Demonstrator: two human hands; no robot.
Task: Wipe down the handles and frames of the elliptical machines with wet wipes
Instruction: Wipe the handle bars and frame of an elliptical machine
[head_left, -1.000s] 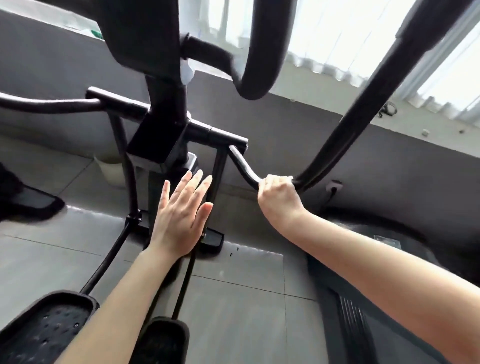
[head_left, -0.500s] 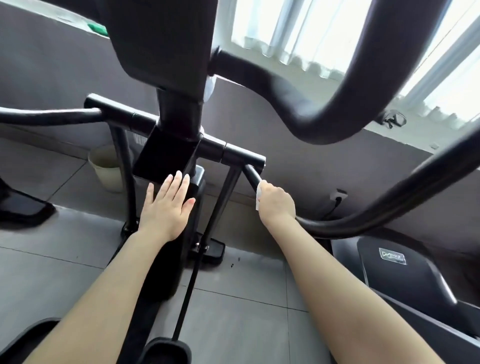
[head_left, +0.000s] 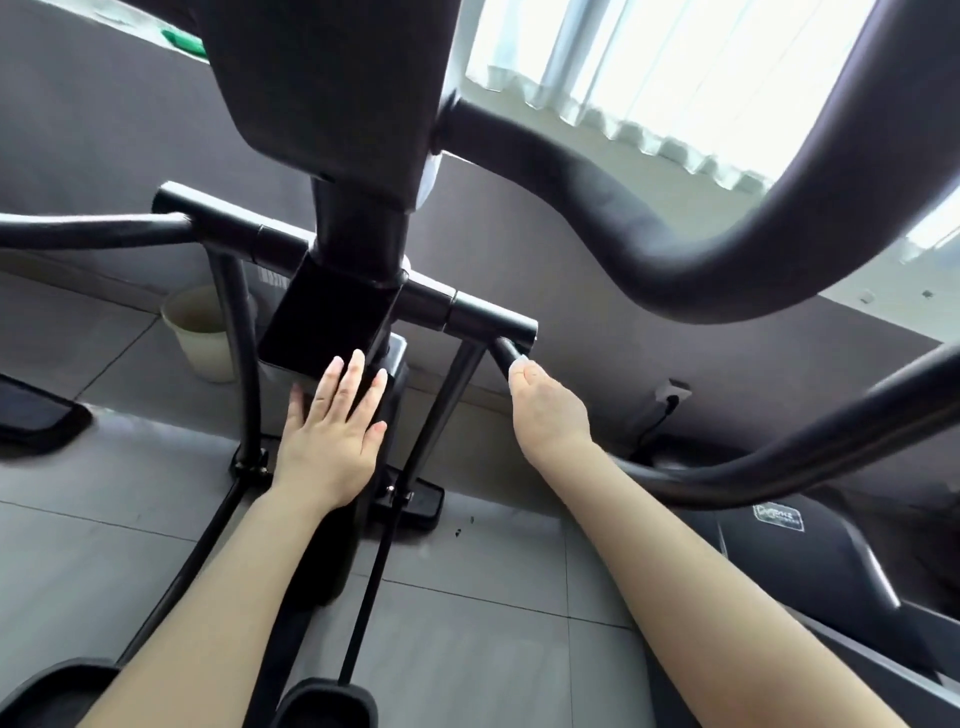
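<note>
The elliptical machine is black, with a thick central post rising to a broad console housing at the top of the view. A horizontal crossbar runs through the post, capped at both ends. From its right end a slim, glossy moving handle angles down and then sweeps away to the right as a long curved bar. A padded fixed handlebar loops out from the console on the right. Two thin link rods drop from the crossbar toward the pedals at the bottom edge. No wet wipe can be made out
</note>
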